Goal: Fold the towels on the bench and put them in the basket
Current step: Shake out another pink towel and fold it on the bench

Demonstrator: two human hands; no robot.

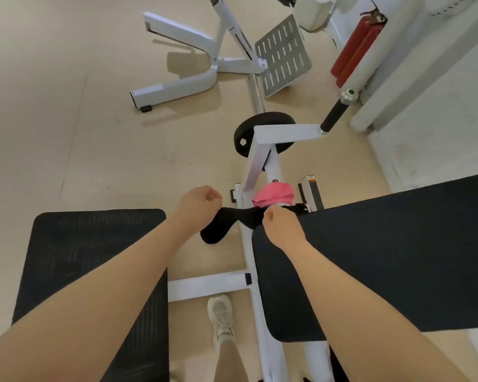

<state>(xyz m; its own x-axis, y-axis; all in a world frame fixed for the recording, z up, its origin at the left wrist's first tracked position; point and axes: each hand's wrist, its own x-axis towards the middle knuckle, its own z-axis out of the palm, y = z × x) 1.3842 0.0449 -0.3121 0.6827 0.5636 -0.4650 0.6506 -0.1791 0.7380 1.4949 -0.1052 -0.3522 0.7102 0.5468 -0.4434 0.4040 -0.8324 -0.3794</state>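
Observation:
A black towel (233, 221) hangs stretched between my two hands just off the near-left corner of the black padded bench (384, 257). My left hand (199, 202) grips its left end with curled fingers, and a loose fold droops below it. My right hand (278, 224) grips the towel's right part at the bench edge. A pink towel (273, 194) lies bunched just beyond my right hand, at the bench's far corner. No basket is in view.
A black floor mat (94, 257) lies at the left. The bench's white frame (249, 257) runs between mat and bench, with my shoe (221, 318) beside it. Ahead stand a white machine base (182, 84), a perforated footplate (283, 55), a black weight plate (242, 139) and a red extinguisher (353, 51).

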